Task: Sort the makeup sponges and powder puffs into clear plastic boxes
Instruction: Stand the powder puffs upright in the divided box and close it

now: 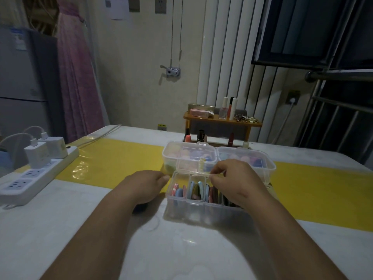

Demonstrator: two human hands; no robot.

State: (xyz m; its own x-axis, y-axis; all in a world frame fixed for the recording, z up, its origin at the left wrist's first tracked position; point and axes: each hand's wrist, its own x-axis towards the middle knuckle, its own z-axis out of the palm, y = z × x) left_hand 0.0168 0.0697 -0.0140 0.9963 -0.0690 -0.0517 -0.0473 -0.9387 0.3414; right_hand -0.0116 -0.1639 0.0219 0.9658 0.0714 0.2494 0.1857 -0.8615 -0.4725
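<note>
The right hand (236,178) pinches the near edge of the half-raised lid (193,165) of a clear divided box (201,209). The left hand (145,186), fingers curled, meets the lid's left corner; whether it grips is unclear. Powder puffs (194,188) stand upright in the compartments between both hands. Just behind sit two closed sponge boxes (187,153) on the table (80,219).

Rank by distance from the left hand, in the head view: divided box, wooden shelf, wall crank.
1. Divided box, just to the right of the left hand.
2. Wooden shelf, at the table's far edge.
3. Wall crank, on the wall beyond.
</note>
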